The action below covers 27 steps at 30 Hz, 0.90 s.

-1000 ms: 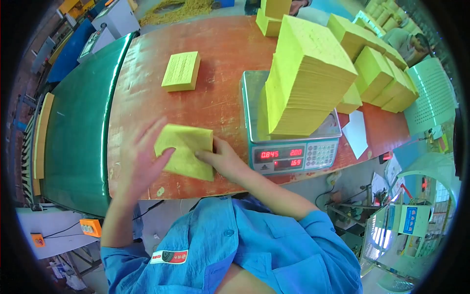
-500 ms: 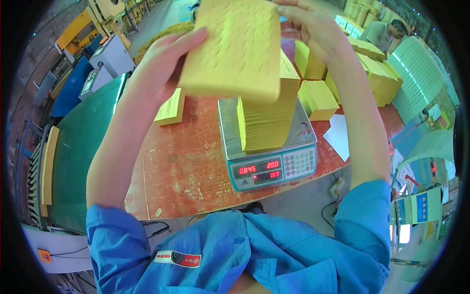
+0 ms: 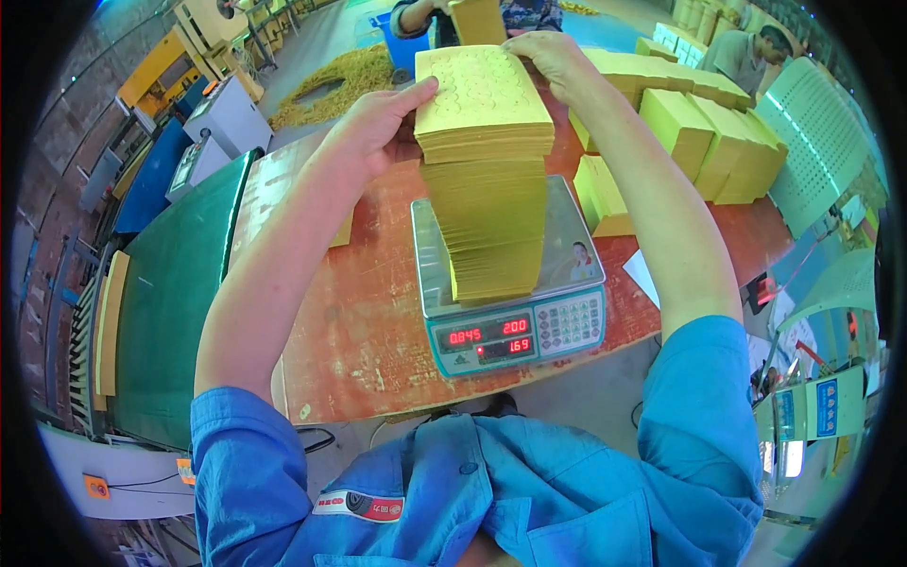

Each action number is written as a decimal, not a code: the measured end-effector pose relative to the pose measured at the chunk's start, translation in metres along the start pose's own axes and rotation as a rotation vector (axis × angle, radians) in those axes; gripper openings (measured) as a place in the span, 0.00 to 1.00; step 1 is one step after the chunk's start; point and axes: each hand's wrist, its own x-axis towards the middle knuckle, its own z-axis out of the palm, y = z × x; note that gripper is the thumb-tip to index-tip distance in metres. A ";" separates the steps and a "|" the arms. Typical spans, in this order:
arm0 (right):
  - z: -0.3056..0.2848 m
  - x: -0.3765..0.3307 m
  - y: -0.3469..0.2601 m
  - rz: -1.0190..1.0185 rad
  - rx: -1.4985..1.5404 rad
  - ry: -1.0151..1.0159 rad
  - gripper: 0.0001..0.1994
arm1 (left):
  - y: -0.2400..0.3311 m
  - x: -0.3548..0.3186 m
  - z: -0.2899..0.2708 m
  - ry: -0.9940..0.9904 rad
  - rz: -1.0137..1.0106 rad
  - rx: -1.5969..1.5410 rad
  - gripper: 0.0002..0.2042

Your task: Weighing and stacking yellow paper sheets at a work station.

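A tall stack of yellow paper sheets stands on the steel pan of a digital weighing scale, whose red displays are lit. At the top of the stack sits a thicker bundle of yellow paper with rows of curved cuts on its upper face. My left hand grips this bundle at its left edge, thumb on top and fingers mostly hidden. At its far right corner my right hand holds on with bent fingers. The bundle appears to rest on the stack, slightly out of line with it.
Blocks of yellow paper crowd the red table's right side. A white sheet lies right of the scale, partly behind my forearm. A green belt runs along the left. Across the table, another person's hands hold a yellow bundle.
The bundle, raised and tilted above the stack before, has come down onto its top, with both hands still on it. A person with a bundle now shows across the table.
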 end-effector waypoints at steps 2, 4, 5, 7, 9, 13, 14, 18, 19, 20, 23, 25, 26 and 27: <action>-0.003 0.007 0.006 0.033 -0.084 -0.020 0.02 | -0.002 0.002 0.001 0.031 0.017 -0.011 0.16; -0.006 0.009 0.009 0.042 -0.103 -0.029 0.02 | -0.004 0.004 0.000 0.050 0.010 -0.033 0.16; -0.005 0.009 0.009 0.051 -0.124 -0.040 0.02 | -0.004 0.004 -0.002 0.053 0.009 -0.033 0.16; -0.002 0.010 0.008 0.058 -0.130 -0.057 0.02 | -0.006 0.003 -0.004 0.087 0.013 0.031 0.17; 0.000 0.011 0.008 0.064 -0.137 -0.071 0.02 | -0.008 0.000 -0.006 0.092 0.025 0.054 0.17; 0.002 0.009 0.012 0.053 -0.172 -0.063 0.03 | -0.015 0.000 -0.009 0.082 0.044 0.109 0.18; 0.001 0.008 0.014 0.056 -0.195 -0.050 0.04 | -0.015 -0.002 -0.006 0.080 0.041 0.108 0.18; -0.005 0.004 0.018 0.058 -0.172 -0.039 0.05 | -0.014 -0.005 -0.002 0.109 0.085 0.167 0.16; -0.005 0.005 0.016 0.042 -0.186 -0.049 0.05 | -0.012 -0.005 -0.003 0.106 0.115 0.249 0.16; -0.006 0.005 0.015 0.026 -0.199 -0.060 0.05 | -0.013 -0.006 -0.001 0.102 0.110 0.252 0.16; -0.007 -0.001 0.012 0.039 -0.205 -0.037 0.06 | -0.012 -0.007 0.003 0.134 0.167 0.347 0.17; -0.009 0.003 0.017 0.023 -0.185 -0.027 0.06 | -0.012 -0.008 0.007 0.144 0.158 0.363 0.17; -0.011 0.004 0.019 0.007 -0.169 -0.021 0.06 | -0.013 -0.008 0.008 0.142 0.158 0.365 0.17; -0.013 0.005 0.023 0.008 -0.168 -0.018 0.06 | -0.015 -0.007 0.009 0.143 0.171 0.369 0.18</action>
